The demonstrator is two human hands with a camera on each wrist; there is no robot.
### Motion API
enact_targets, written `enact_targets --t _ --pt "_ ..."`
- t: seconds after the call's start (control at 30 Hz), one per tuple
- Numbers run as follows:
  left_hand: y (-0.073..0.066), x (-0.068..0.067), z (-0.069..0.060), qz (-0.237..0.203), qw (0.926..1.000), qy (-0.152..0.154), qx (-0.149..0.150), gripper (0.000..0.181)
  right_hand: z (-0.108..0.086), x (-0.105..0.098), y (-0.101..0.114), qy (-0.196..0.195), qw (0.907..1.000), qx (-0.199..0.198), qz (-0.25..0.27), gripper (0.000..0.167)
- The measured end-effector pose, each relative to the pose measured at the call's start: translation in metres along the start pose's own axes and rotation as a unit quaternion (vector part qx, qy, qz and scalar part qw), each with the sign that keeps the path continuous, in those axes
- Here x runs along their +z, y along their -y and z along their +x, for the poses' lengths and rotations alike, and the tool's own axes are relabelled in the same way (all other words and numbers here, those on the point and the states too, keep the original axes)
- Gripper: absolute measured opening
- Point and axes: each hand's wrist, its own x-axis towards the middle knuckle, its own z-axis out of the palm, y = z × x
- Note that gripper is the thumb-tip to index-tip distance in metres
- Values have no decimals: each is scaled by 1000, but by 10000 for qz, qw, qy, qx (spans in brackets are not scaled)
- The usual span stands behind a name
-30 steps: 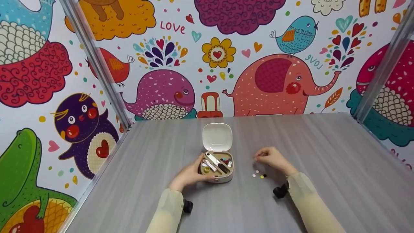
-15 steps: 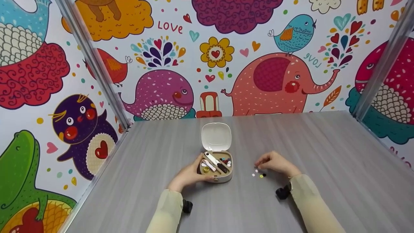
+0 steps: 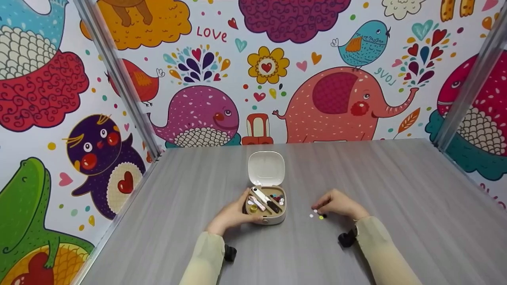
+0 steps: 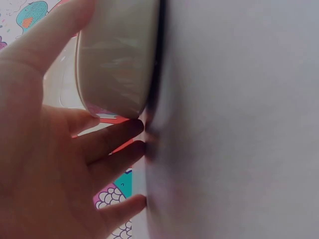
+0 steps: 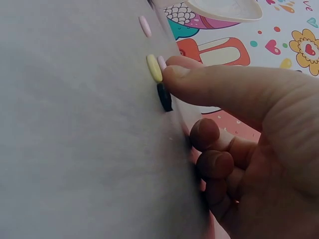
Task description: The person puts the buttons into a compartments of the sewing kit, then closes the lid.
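Note:
A small white box (image 3: 273, 220) with its lid (image 3: 266, 168) raised stands at the table's middle. My left hand (image 3: 231, 213) holds it, thumb along the front and fingers at the left side. Inside lie a white-and-black tool (image 3: 264, 198), a pinkish stick (image 3: 256, 202), a gold ring-like piece (image 3: 253, 207) and several small buttons (image 3: 277, 198). My right hand (image 3: 338, 204) is low over the table, thumb and index finger close together beside a pink button (image 5: 162, 62); whether they touch it, I cannot tell. Beside it lie a yellow button (image 5: 154, 68), a black button (image 5: 164, 97) and another pink button (image 5: 144, 26).
The grey table (image 3: 198, 178) carries the box and the loose buttons. A wall with cartoon prints (image 3: 202, 114) rises behind it, and metal posts (image 3: 119, 79) stand at the corners. Black wrist cameras (image 3: 347, 238) sit under both sleeves.
My right hand has come down and slightly toward me, its thumb and index finger now next to the loose buttons. My left hand and the box have stayed in place.

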Motion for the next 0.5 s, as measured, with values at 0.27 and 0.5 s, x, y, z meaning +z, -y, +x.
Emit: enact_targets --t 0.27,0.5 --pt "1 1 1 52 10000 -45 28 111 1 0 0 -68 9999 85 -114 15" --pt "-1 1 -1 61 10000 -29 15 114 0 1 0 -20 9999 37 -163 16"
